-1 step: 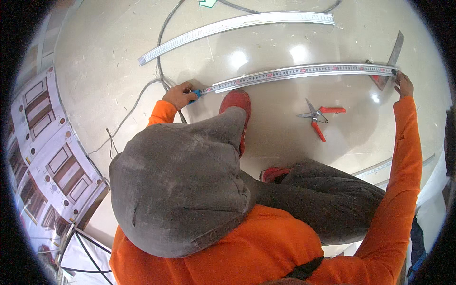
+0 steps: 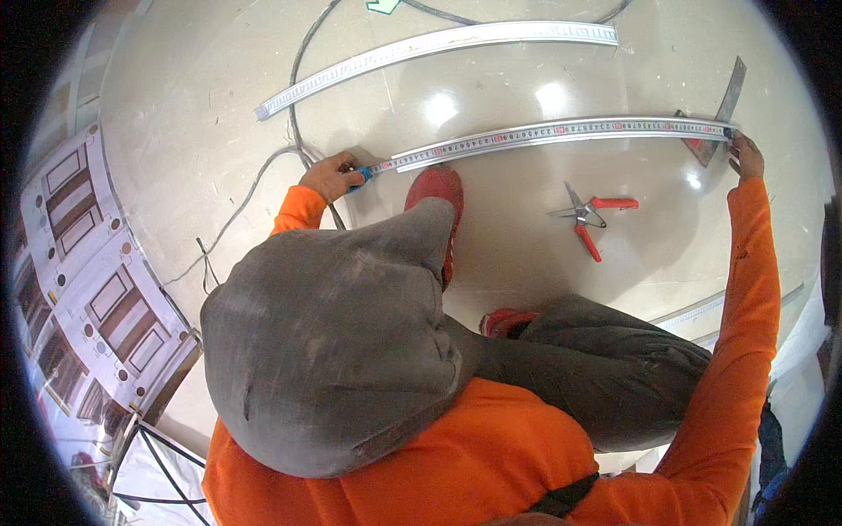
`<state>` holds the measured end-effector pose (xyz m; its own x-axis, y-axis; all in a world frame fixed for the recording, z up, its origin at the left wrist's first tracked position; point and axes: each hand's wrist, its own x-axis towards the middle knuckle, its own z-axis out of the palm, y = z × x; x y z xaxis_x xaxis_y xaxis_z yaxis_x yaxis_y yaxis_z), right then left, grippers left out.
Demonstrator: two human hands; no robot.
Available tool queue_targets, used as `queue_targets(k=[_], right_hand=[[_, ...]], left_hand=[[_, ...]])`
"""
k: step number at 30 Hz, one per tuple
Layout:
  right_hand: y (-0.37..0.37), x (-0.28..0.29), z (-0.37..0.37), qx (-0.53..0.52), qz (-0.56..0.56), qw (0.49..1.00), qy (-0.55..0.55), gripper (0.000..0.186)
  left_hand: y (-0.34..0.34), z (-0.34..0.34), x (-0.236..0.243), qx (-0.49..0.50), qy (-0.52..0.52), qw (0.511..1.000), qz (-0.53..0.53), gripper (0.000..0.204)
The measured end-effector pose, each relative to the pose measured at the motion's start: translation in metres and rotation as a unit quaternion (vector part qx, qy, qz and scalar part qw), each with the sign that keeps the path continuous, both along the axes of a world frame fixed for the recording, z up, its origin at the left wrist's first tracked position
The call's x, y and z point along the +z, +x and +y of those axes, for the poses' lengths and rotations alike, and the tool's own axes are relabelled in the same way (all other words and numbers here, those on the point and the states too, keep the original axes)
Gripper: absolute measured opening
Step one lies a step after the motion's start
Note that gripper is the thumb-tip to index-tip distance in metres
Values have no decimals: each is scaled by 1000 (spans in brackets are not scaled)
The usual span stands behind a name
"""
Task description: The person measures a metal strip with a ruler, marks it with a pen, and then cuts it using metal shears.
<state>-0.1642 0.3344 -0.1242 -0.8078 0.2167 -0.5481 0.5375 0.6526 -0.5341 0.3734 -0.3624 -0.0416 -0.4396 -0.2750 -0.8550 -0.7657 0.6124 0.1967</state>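
We are crouched low over the pale floor [image 2: 491,289], arms spread wide across the upper half of the frame. Our left hand [image 2: 331,175], upper left of centre, is closed around a small blue tape measure case [image 2: 360,175], pressing it down near a grey cable [image 2: 263,180]. From there the tape [image 2: 561,133] runs right along a long metal strip [image 2: 640,130] that lies across the top of the picture.

Over at the far right edge, our right hand [image 2: 745,156] holds the tape's end at the tip of the strip, fingers pressed together on it, though we cannot tell exactly how they pinch. A flat metal square [image 2: 726,96] leans just beside that hand.

How will this handle? We judge the tape thin, springy and light, likely to buckle or snap back if either end lets go, so both ends want firm holding: the case in the palm, the hook end pinched flat. The strip looks stiff but thin, with edges that could be sharp; better taken by its flat face.

A second metal strip [image 2: 438,44] lies further up, well apart. Red-handled snips [image 2: 586,215] rest open on the floor below the tape, between our hands. Our red shoe [image 2: 436,188] sits just under the tape, near the left hand.
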Motion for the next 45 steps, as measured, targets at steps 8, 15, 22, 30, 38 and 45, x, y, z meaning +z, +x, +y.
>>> queue_targets(k=[8,15,22,30,38,45], right_hand=[[-3,-11,16,-1,1,1000,-27,46],[-5,-17,27,169,47,983,61,44],[16,-9,2,35,29,998,50,38],[120,92,-188,264,307,912,-62,54],[286,150,-278,557,157,811,81,82],[363,108,-175,663,103,702,240,95]], left_hand=[[-5,0,1,21,19,1000,-8,52],[-11,7,-1,-7,8,1000,1,53],[-17,21,13,39,25,999,-2,53],[-141,104,38,-23,38,939,340,53],[-236,182,0,-173,-92,897,398,53],[-206,214,8,-259,-210,776,536,62]])
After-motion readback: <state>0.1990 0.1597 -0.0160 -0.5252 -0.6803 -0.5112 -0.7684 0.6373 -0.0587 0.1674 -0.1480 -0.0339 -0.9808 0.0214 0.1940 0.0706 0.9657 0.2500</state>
